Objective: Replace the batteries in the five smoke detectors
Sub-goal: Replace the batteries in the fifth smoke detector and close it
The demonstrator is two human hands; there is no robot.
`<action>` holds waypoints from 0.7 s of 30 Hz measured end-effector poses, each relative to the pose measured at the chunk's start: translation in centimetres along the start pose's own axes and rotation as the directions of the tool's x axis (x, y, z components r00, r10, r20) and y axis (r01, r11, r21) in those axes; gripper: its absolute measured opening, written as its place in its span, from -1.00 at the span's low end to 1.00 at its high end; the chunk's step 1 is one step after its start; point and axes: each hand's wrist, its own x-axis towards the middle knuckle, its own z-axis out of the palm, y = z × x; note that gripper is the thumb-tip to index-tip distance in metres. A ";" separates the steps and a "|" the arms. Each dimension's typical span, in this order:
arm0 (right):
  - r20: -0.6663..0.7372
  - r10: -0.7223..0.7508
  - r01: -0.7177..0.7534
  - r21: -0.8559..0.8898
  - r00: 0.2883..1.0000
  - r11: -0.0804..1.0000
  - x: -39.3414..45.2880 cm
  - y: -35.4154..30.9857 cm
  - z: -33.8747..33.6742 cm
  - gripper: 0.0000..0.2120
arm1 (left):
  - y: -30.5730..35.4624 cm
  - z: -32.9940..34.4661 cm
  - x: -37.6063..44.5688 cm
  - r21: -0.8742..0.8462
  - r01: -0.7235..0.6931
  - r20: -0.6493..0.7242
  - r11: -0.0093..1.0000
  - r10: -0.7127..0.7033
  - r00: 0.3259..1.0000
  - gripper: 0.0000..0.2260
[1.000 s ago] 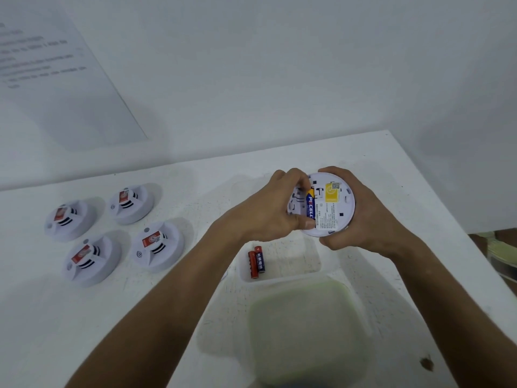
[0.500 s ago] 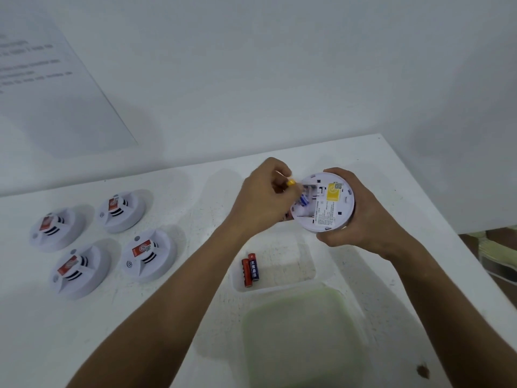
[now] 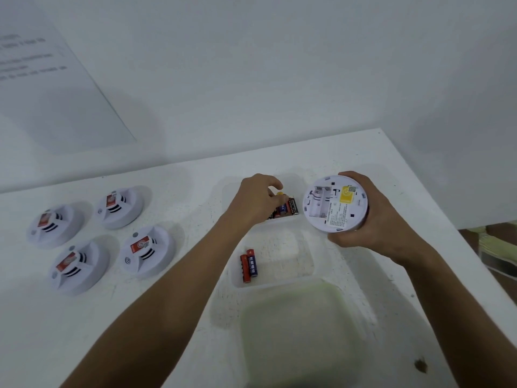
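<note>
Landmark: the smoke detector [image 3: 337, 204] held up in the air, back side facing us, yellow sticker showing.
Right hand: the right hand [image 3: 375, 217] wraps round the detector's right edge and underside, fingers curled on the rim, firm grip.
Battery bay: on the left part of the detector's back, and it looks empty, no cell seated that I can make out.
Left hand: the left hand [image 3: 258, 200] is down in the far container [image 3: 293, 180] just left of the detector, fingers curled over a cluster of batteries [image 3: 291, 207]; a yellow-tipped cell sits right at the fingertips, but whether it is pinched or merely touched I cannot tell.
Near tray: below and left of the detector, a clear tray [image 3: 279, 278] holds two red-and-blue batteries [image 3: 248, 265] lying side by side.
Lid: a greenish-tinted lid [image 3: 296, 331] lies well below the detector, nearest us.
Other detectors: four more [image 3: 145, 249] sit face up, well to the left of the held one.
Step in hand: I'd judge the first detector of five, at the swap itself.
Next move: probably a cell into the bay, polarity matched to the contacts, detector held steady.
</note>
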 end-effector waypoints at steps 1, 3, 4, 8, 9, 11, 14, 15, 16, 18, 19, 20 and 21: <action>0.002 -0.001 0.001 0.002 1.000 1.000 0.0 0.0 0.0 -0.15 | 0.0 -0.2 -0.3 0.032 -0.004 0.003 0.999 0.004 1.000 -0.73; 0.006 -0.003 0.003 0.002 1.000 1.000 -0.2 -0.2 0.0 -0.15 | -0.2 -1.0 -1.5 0.087 -0.017 -0.044 0.996 0.021 0.999 -0.74; 0.011 -0.007 0.007 0.003 1.000 1.000 -0.2 -0.2 -0.1 -0.15 | -0.4 -1.4 -2.4 0.101 -0.025 -0.089 0.995 0.034 0.995 -0.75; 0.024 -0.012 0.011 0.014 1.000 1.000 -0.7 -0.6 0.1 -0.15 | -2.0 -3.0 -7.6 0.177 -0.019 -0.244 0.984 0.063 0.968 -0.84; 0.029 -0.014 0.014 0.013 0.999 1.000 -0.9 -0.7 0.2 -0.15 | -2.4 -3.2 -9.0 0.180 0.004 -0.249 0.984 0.041 0.968 -0.85; 0.045 -0.021 0.020 0.010 0.999 1.000 -1.2 -1.0 0.5 -0.14 | -3.3 -2.9 -11.4 0.179 0.055 -0.215 0.982 -0.015 0.977 -0.82; 0.069 -0.037 0.035 0.026 0.997 0.999 -1.3 -1.4 1.2 -0.13 | -4.3 -1.5 -12.8 0.191 0.127 -0.153 0.973 -0.098 0.983 -0.73; 0.074 -0.039 0.036 0.039 0.996 0.999 -1.3 -1.5 1.4 -0.13 | -4.4 -1.1 -12.8 0.185 0.151 -0.131 0.971 -0.128 0.983 -0.69; 0.081 -0.041 0.038 0.047 0.996 0.998 -1.4 -1.6 1.6 -0.13 | -4.4 -0.8 -12.7 0.184 0.179 -0.106 0.966 -0.162 0.981 -0.65; 0.103 -0.047 0.042 0.051 0.994 0.998 -1.6 -1.7 1.9 -0.12 | -4.4 -0.4 -12.1 0.208 0.235 -0.052 0.950 -0.229 0.972 -0.59; 0.114 -0.044 0.038 0.056 0.992 0.998 -1.7 -1.6 2.0 -0.12 | -4.4 -0.3 -11.8 0.226 0.257 -0.025 0.940 -0.258 0.966 -0.58; 0.124 -0.037 0.029 0.062 0.992 0.998 -1.8 -1.6 2.1 -0.11 | -4.4 -0.2 -11.4 0.244 0.271 0.003 0.931 -0.280 0.960 -0.58; 0.130 -0.031 0.022 0.065 0.991 0.998 -2.0 -1.5 2.2 -0.10 | -4.4 -0.1 -11.1 0.260 0.278 0.029 0.924 -0.296 0.955 -0.58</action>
